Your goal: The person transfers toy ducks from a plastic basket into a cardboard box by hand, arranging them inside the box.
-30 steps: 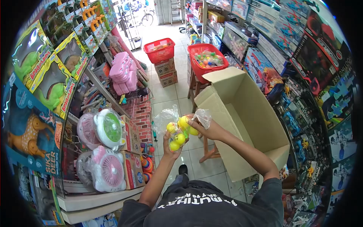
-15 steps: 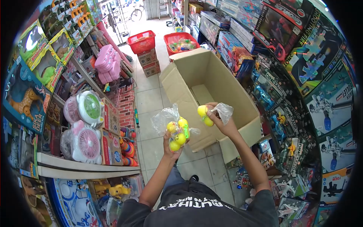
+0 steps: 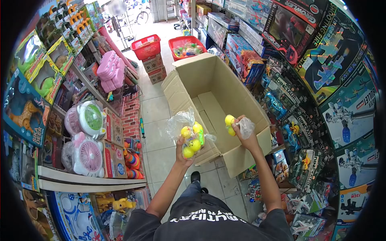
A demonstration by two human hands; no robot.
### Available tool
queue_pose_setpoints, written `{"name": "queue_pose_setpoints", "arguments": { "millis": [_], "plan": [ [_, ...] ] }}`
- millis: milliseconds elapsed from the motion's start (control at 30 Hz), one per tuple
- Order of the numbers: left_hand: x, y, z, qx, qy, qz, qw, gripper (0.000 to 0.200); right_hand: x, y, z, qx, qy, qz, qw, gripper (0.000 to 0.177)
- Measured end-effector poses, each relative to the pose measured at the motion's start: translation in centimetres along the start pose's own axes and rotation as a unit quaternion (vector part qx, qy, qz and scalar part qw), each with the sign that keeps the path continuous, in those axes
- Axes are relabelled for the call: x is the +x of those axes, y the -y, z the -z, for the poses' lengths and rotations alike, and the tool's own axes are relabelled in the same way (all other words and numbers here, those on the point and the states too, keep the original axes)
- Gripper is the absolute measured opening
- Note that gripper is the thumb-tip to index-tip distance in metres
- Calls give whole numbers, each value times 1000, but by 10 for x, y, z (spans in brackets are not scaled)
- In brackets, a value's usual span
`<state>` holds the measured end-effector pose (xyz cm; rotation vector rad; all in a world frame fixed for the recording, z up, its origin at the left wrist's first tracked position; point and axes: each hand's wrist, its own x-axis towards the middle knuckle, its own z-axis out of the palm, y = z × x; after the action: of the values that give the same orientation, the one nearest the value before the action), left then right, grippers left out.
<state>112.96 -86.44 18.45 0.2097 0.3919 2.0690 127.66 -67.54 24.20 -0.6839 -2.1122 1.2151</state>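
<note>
My left hand point(image 3: 184, 154) is closed around a clear plastic bag of yellow balls point(image 3: 194, 145), with a bright green piece among them. Loose clear plastic sticks up from the top of this bag. In my right hand point(image 3: 246, 136) is a smaller bag of yellow balls point(image 3: 229, 120), its crumpled plastic bunched on the right side of the hand. A large open cardboard box point(image 3: 209, 100) stands on the floor just beyond both hands. The right hand is over the box's near right part, and the left is in front of its near left flap.
Red baskets point(image 3: 145, 48) stand farther along the aisle, one on stacked cartons point(image 3: 155, 68). Shelves of boxed toys point(image 3: 289, 28) line the right. On the left are pink and white fans point(image 3: 86, 154) and pink cases point(image 3: 110, 70). Tiled floor point(image 3: 155, 132) runs between.
My right hand has moved right and slightly down with its bag, away from the left hand. The left hand's bag has shifted slightly right. A foot now shows farther forward on the floor.
</note>
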Motion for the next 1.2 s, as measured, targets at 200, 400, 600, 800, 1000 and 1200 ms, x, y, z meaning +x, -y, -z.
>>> {"name": "queue_pose_setpoints", "arguments": {
  "millis": [200, 400, 600, 800, 1000, 1200],
  "plan": [
    [34, -3, 3, -8, -4, 5, 1000, 58, 16, -26, -20, -122, -31, 68, 990, 18],
    [62, -5, 13, 3, 21, -1, 1000, 54, 25, -42, -21, -118, -48, 109, 986, 21],
    [67, -3, 7, 19, 1, 10, 1000, 57, 24, -45, -21, -32, 24, 17, 999, 18],
    [65, -2, -9, -17, -16, -12, 1000, 62, 54, -56, -10, -61, 179, 80, 979, 22],
    [67, 12, -3, 12, -104, -81, 991, 55, 130, -70, -1, -152, 421, 84, 890, 20],
    [59, 29, 6, 7, -178, -150, 973, 56, 188, -124, -31, -184, 574, 189, 775, 21]
  ]
}}
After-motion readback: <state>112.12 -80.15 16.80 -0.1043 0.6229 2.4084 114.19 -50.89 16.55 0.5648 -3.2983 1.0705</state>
